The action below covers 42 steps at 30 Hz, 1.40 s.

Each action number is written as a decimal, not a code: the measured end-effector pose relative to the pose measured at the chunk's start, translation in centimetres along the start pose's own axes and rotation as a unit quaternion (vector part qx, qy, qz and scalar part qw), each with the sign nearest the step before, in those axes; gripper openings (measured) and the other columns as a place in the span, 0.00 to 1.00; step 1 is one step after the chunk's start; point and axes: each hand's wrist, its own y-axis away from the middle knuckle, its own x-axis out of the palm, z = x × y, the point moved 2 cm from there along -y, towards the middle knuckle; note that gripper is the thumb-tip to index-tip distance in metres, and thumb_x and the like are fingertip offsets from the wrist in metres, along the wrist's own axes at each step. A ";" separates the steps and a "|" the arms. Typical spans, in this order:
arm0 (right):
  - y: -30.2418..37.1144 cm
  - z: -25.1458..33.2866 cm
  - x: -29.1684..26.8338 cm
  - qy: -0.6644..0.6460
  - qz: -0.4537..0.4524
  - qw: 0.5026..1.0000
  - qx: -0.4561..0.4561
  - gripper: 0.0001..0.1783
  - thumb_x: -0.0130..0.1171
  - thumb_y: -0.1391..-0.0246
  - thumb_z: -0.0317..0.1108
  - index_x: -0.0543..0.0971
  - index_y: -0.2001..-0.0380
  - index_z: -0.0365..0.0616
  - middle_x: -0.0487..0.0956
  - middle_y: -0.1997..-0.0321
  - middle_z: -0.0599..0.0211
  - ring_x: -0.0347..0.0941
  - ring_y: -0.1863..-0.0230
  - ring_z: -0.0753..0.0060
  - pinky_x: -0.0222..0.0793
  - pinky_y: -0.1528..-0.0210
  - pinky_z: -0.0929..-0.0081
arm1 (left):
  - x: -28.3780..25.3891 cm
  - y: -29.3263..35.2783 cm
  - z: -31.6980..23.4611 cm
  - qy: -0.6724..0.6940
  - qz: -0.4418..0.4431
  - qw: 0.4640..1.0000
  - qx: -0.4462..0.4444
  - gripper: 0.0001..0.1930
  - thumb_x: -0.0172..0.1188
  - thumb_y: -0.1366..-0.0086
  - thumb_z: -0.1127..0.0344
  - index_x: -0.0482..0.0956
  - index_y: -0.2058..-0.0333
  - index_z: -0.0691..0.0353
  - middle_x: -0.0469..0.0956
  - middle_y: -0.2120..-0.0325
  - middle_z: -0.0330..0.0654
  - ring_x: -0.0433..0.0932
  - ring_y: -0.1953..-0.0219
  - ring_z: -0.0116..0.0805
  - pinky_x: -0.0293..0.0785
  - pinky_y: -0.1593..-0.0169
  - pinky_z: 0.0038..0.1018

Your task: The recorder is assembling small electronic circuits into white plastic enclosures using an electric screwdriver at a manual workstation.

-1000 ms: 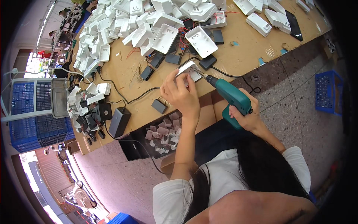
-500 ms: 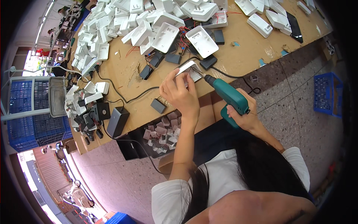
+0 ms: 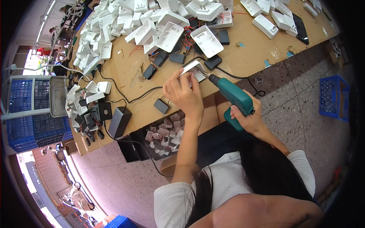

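Note:
My left hand [image 3: 184, 93] grips a white plastic casing [image 3: 198, 74], holding it tilted near the table's front edge. My right hand [image 3: 248, 114] is wrapped round the handle of a green electric screwdriver [image 3: 235, 95]. The tool's bit points into the open side of the casing; whether its tip sits on a screw is too small to tell. Just beyond the casing lies a small black box [image 3: 213, 62] with a cable near it. Another dark block [image 3: 162, 106] rests by my left wrist.
White casings [image 3: 125, 19] are heaped across the back of the brown table [image 3: 235, 62]. Black blocks with thin red wires lie before the heap. Cables cross the left side near a black box [image 3: 119, 122]. Below the edge, a black bin [image 3: 131, 150] holds pieces. A blue crate [image 3: 334, 97] stands right.
Both hands, the casing and the screwdriver stay almost in place. The whole view has shifted only slightly.

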 end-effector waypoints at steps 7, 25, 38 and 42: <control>0.5 0.5 -0.1 0.001 0.043 0.999 -0.008 0.14 0.60 0.38 0.22 0.76 0.49 0.28 0.80 0.64 0.62 0.78 0.71 0.78 0.78 0.69 0.78 | -0.6 0.2 0.0 0.003 0.003 1.000 -0.003 0.06 0.70 0.40 0.70 0.82 0.65 0.58 0.78 0.52 0.38 0.76 0.48 0.42 0.63 0.39 0.44; 5.2 1.5 -1.9 -0.087 0.016 0.995 -0.034 0.14 0.63 0.39 0.27 0.77 0.53 0.30 0.78 0.64 0.61 0.78 0.73 0.77 0.76 0.70 0.77 | -3.3 1.4 -0.9 0.007 -0.002 1.000 -0.005 0.06 0.70 0.40 0.70 0.82 0.65 0.58 0.78 0.52 0.39 0.75 0.49 0.44 0.63 0.39 0.45; 9.6 3.8 -4.9 -0.105 0.017 0.994 0.004 0.16 0.61 0.38 0.28 0.76 0.51 0.28 0.79 0.70 0.63 0.77 0.73 0.77 0.76 0.69 0.77 | -9.8 4.9 -3.4 0.145 -0.160 0.976 0.012 0.28 0.77 0.43 0.58 0.78 0.46 0.57 0.69 0.40 0.47 0.66 0.37 0.46 0.59 0.33 0.47; 10.1 4.4 -5.4 -0.107 0.017 0.994 0.010 0.17 0.62 0.38 0.29 0.75 0.50 0.28 0.79 0.71 0.63 0.77 0.73 0.77 0.76 0.69 0.77 | -11.2 6.5 -3.6 0.154 -0.142 0.975 -0.075 0.32 0.78 0.43 0.60 0.75 0.43 0.63 0.72 0.41 0.49 0.66 0.37 0.50 0.60 0.34 0.44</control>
